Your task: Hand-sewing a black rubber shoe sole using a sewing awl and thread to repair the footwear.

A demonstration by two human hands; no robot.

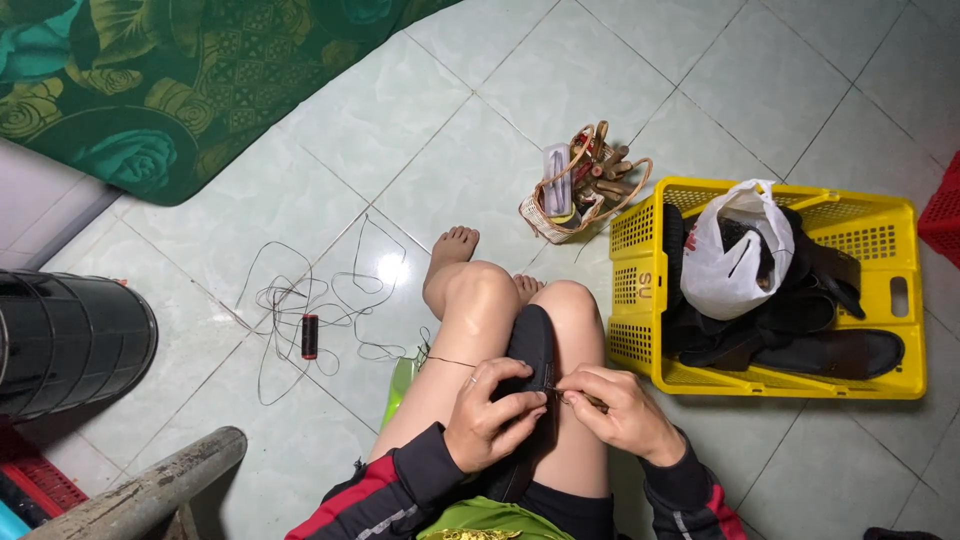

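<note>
A black shoe sole (533, 345) lies between my knees, toe pointing away from me. My left hand (493, 412) grips its near edge, fingers curled over the rim. My right hand (624, 410) pinches a thin tool, seemingly a needle or awl, at the sole's right edge. A dark thread (450, 362) runs taut from the sole leftward across my thigh. On the tiled floor to the left, a dark thread spool (310, 336) stands amid loose loops of thread.
A yellow plastic crate (640, 290) at my right knee holds black soles and a white plastic bag (733, 250). A small woven basket (580, 190) of tools sits beyond it. A black ribbed bin (70, 340) stands left, a green patterned cloth (170, 80) top left, a red crate (942, 215) far right.
</note>
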